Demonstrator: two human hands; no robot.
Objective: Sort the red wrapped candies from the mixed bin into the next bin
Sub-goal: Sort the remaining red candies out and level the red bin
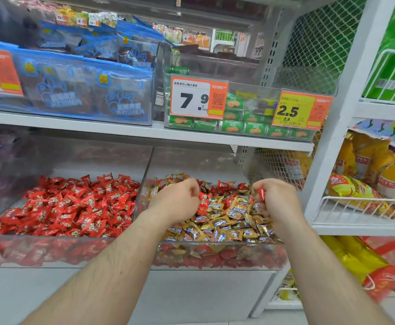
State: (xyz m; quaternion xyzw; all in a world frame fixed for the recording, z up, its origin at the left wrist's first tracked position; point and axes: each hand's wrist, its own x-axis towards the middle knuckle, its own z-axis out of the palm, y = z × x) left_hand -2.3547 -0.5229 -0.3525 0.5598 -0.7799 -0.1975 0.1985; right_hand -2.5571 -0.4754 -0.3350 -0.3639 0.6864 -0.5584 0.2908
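Your right hand pinches red candy, left hand curled in mixed bin, grasp unclear. Wrappers light, crinkly, slippery; pinch twisted ends.

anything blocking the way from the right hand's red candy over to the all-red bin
Yes: the left hand in the mixed bin and the clear divider wall lie between the right hand, pinching a red candy, and the red bin.

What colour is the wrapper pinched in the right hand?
Red, with some white; head view shows the wrapper in the right hand.
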